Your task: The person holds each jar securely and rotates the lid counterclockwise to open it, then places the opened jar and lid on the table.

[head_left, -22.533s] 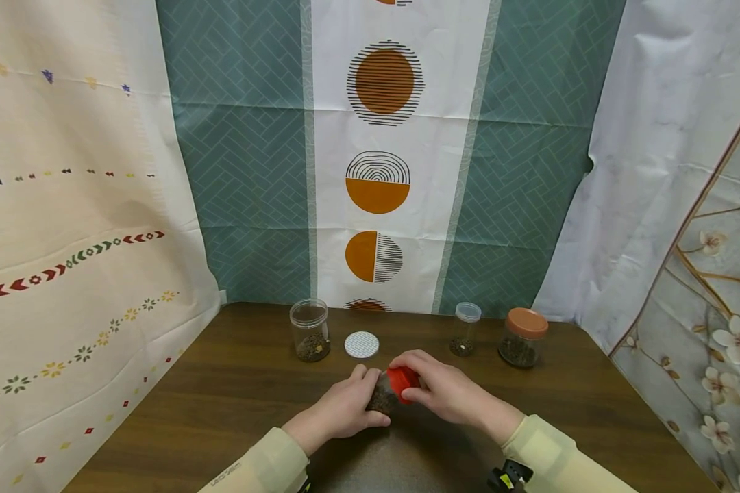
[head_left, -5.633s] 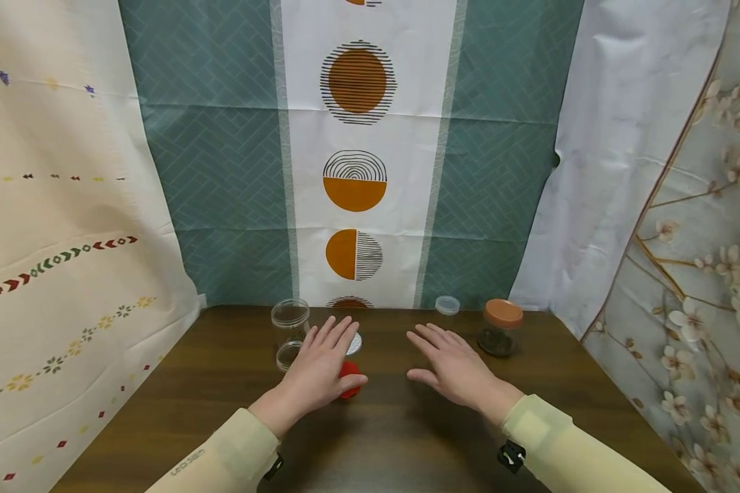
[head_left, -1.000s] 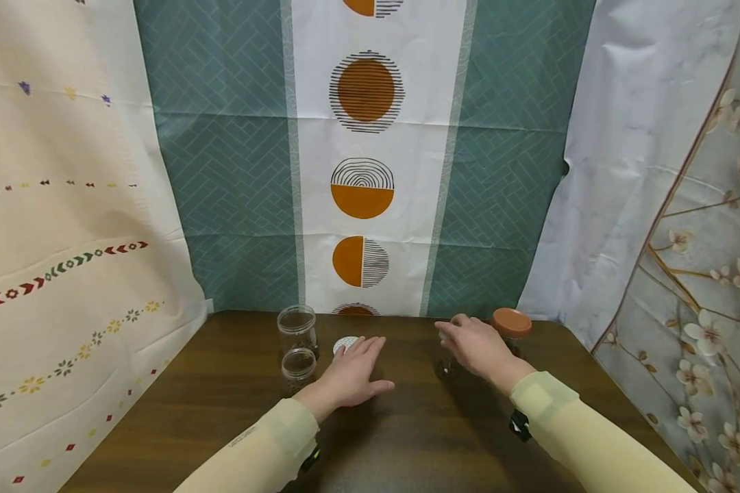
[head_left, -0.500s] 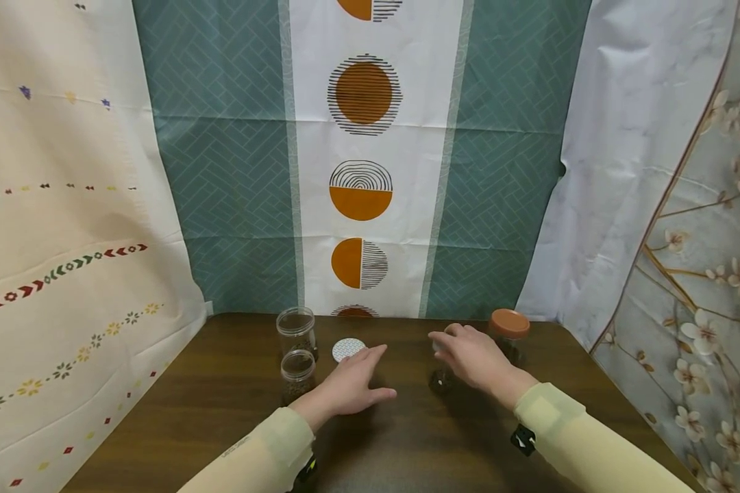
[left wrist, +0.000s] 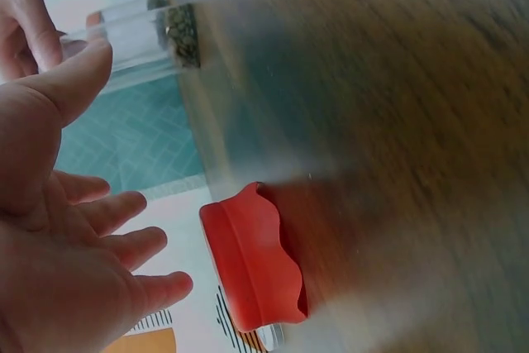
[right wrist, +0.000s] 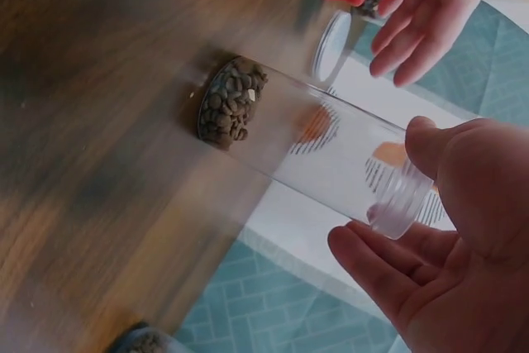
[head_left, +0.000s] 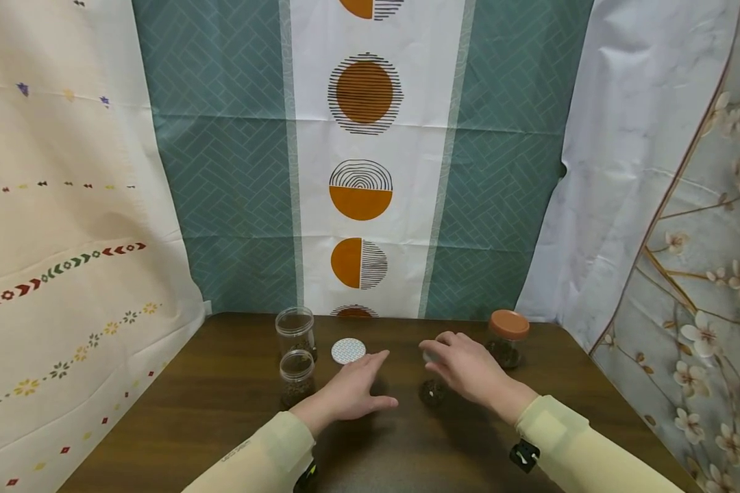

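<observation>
- Head view: the left hand was spread, fingers apart.
- The right hand pinched the tall jar by its clear cap.
- The tall jar was just under the right hand, with brown bits in its bottom.
- A red lid lay on the table near the left hand.

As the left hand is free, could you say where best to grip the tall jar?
Likely round the middle of the tall jar, from the left: the right hand holds its top, and its straight side faces the free left hand.
</observation>
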Available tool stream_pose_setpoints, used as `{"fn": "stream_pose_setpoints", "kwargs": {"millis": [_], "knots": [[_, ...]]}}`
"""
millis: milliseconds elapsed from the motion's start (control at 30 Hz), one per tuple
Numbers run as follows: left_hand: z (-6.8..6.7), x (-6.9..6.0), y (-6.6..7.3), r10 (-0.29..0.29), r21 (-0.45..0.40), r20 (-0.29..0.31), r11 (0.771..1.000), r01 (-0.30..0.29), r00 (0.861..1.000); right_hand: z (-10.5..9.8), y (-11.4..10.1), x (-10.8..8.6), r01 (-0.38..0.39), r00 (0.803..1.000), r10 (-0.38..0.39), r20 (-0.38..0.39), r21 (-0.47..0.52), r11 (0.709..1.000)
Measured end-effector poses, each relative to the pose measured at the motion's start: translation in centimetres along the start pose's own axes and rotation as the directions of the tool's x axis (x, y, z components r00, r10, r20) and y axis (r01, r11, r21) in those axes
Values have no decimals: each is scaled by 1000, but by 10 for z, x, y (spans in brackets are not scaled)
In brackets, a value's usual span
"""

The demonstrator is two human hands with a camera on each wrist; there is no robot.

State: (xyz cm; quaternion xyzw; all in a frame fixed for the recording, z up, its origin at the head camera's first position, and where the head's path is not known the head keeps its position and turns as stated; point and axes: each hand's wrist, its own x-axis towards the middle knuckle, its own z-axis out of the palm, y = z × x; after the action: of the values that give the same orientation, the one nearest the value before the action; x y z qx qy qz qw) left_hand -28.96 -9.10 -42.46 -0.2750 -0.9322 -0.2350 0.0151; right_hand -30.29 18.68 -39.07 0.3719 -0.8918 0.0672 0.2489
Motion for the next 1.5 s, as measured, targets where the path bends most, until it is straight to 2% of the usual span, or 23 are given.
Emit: {"fn": "stream_pose_setpoints", "kwargs": {"millis": [267, 533, 800, 1167, 1333, 1500], "knots": [[2, -3, 3, 14, -8, 28, 1000, -14, 1000, 0, -11, -2, -34, 998, 29, 56, 77, 996], [4, -4, 5, 18, -29, 46, 999, -16, 999, 3, -21, -4, -13, 999, 8, 44, 114, 993], [5, -6, 6, 6, -48, 59, 999, -3, 998, 4, -31, -4, -29, 997, 17, 74, 163, 986], [7, -6, 4, -21, -106, 49, 994, 26, 999, 11, -37, -1, -99, 994, 78, 80, 306, 947], [7, -4, 3, -22, -91, 44, 995, 26, 999, 12, -40, -1, -133, 989, 103, 104, 331, 934], [9, -3, 3, -21, -43, 38, 999, 23, 999, 13, -42, 0, -198, 976, 151, 159, 338, 920]]}}
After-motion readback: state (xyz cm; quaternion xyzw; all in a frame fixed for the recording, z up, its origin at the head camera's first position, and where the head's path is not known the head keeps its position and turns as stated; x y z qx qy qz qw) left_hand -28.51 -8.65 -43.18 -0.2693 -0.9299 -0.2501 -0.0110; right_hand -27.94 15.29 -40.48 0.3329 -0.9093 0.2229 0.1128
